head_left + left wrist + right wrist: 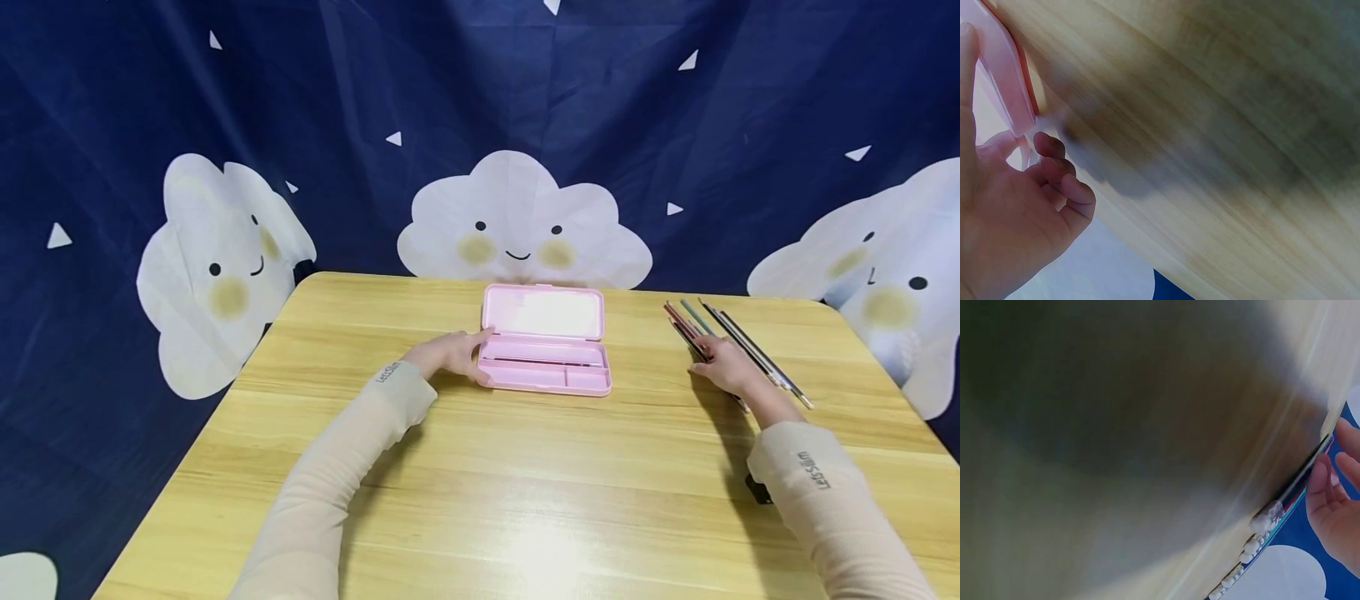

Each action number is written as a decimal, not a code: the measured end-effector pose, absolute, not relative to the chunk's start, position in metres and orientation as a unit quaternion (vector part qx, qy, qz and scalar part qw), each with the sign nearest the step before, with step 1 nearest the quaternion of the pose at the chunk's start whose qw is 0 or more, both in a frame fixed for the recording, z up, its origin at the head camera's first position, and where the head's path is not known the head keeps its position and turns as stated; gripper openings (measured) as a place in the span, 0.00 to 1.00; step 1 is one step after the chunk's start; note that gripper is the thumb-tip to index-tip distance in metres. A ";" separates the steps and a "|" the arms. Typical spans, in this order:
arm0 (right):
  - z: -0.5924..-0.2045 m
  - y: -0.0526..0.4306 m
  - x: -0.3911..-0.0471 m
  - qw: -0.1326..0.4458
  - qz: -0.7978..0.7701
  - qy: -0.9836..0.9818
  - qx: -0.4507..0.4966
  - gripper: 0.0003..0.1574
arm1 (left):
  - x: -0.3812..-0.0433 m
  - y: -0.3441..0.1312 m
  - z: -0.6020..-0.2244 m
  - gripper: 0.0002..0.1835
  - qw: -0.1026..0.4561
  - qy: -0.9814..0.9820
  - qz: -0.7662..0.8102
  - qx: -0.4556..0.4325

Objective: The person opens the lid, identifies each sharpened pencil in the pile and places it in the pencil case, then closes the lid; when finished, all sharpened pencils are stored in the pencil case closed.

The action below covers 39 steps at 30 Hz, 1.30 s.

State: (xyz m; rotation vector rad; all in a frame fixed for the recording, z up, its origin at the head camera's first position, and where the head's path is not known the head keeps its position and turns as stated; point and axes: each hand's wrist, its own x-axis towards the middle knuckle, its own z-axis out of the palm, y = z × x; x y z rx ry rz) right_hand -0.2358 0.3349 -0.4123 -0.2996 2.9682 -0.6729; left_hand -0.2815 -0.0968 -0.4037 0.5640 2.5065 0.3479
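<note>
A pink pencil case (545,388) lies with its lid raised on the table, with a slim dark pencil (540,362) in its long compartment. My left hand (452,353) holds the case by its left end, thumb at the front corner and a finger near the hinge. In the left wrist view that hand's other fingers (1077,190) curl loosely beside the pink wall. At the right, my right hand (729,367) is over the reddish and dark pencils (678,323), thumb and fingers apart and touching them. White ends of several pencils (1247,550) show in the right wrist view.
More pencils, dark and green (750,342), lie just beyond the right hand on the wooden table (480,475). A dark blue curtain (480,83) with smiling clouds hangs behind the table's back edge. A small black object (758,490) is under the right cuff.
</note>
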 end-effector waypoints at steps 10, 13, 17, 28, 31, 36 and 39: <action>-0.414 0.334 -0.237 0.045 -0.206 0.971 -0.109 0.23 | -0.281 -0.096 -0.405 0.56 0.267 0.932 0.124 0.210; -0.414 0.334 -0.235 0.065 -0.205 0.971 -0.109 0.21 | -0.281 -0.096 -0.404 0.56 0.268 0.932 0.126 0.209; -0.414 0.333 -0.234 0.083 -0.205 0.970 -0.106 0.17 | -0.280 -0.096 -0.403 0.56 0.269 0.931 0.129 0.211; -0.415 0.327 -0.235 0.079 -0.224 0.964 -0.124 0.09 | -0.283 -0.098 -0.405 0.58 0.270 0.928 0.140 0.216; -0.412 0.321 -0.237 0.075 -0.225 0.963 -0.132 0.09 | -0.283 -0.098 -0.405 0.59 0.275 0.926 0.145 0.215; -0.402 0.307 -0.238 0.061 -0.245 0.957 -0.144 0.10 | -0.283 -0.098 -0.404 0.60 0.278 0.925 0.143 0.215; -0.398 0.296 -0.239 0.048 -0.258 0.953 -0.153 0.10 | -0.284 -0.098 -0.405 0.58 0.274 0.926 0.147 0.214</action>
